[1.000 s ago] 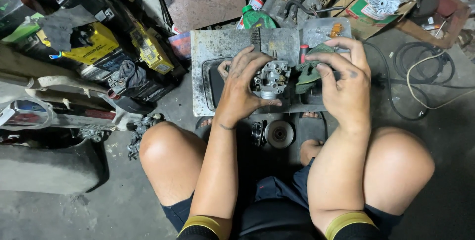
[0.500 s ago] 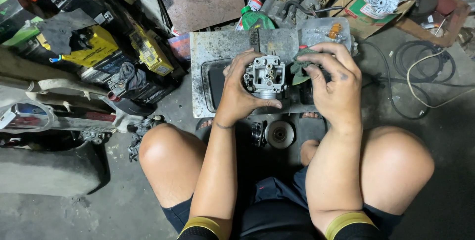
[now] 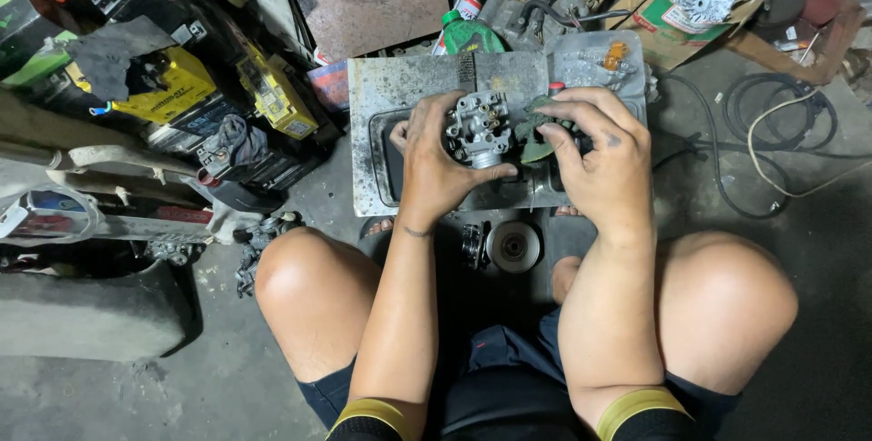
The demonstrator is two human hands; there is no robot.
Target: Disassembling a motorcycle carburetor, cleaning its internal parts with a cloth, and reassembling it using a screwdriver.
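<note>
Both my hands on the carburetor body (image 3: 479,128), over the metal tray (image 3: 381,96).
Left hand (image 3: 436,164) closed around it; right hand (image 3: 595,155) at 3 o'clock pinches a green rag (image 3: 536,132).

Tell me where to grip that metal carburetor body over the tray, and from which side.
Grip the carburetor body by its blocky outer flanks, coming from its left side as the left hand does now: thumb under the lower edge, fingers wrapped over the far side. Its open face, full of small parts, points up, so keep off the top. The right hand holds a green rag alongside.
</note>
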